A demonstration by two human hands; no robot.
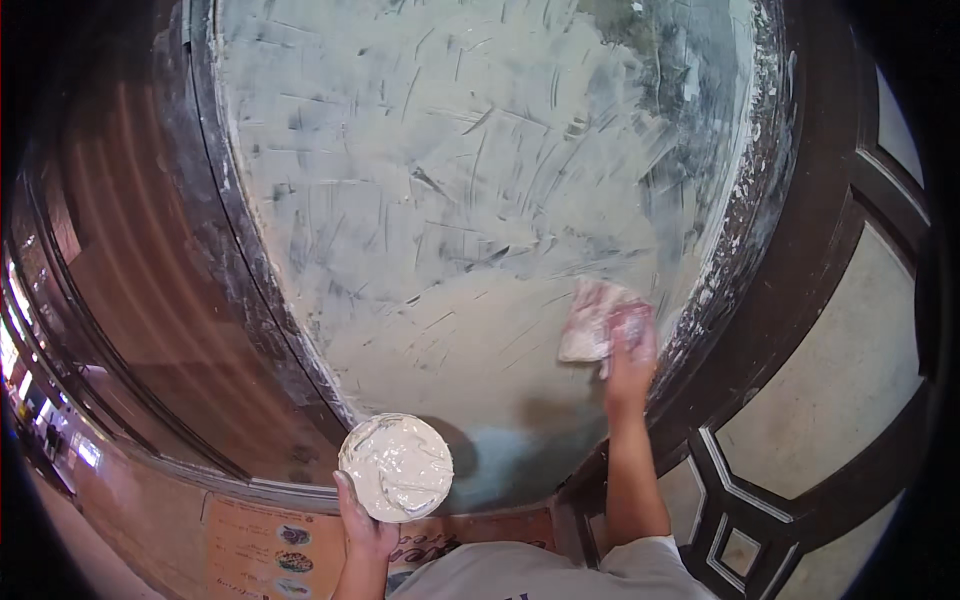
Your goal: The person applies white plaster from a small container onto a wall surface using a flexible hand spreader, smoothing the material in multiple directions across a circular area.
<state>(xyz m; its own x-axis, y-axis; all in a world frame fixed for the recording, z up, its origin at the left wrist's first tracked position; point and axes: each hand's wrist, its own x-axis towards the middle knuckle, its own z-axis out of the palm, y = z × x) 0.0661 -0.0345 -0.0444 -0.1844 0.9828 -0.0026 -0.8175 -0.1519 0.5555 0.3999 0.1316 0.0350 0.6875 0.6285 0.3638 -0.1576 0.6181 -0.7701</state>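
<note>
My left hand point(362, 525) grips the side of a round tub point(348, 458), with the thumb up along its rim. Thick, glossy off-white paste point(400, 468) fills the tub nearly to the top. My right hand point(630, 350) presses a folded cloth point(590, 322), pinkish and caked with white, against a tall panel point(440, 220). Streaky whitish paste coats most of the panel, with dark scratch-like gaps in it. Bluish-grey surface shows through at the upper right and near the bottom. The fingers are slightly blurred.
Dark frame edges smeared with white run down the panel's left point(235, 200) and right point(745, 200) sides. A dark lattice with pale panes point(840, 360) stands at the right. At the left is a brown glossy surface point(150, 260). An orange printed sheet point(260, 550) lies below.
</note>
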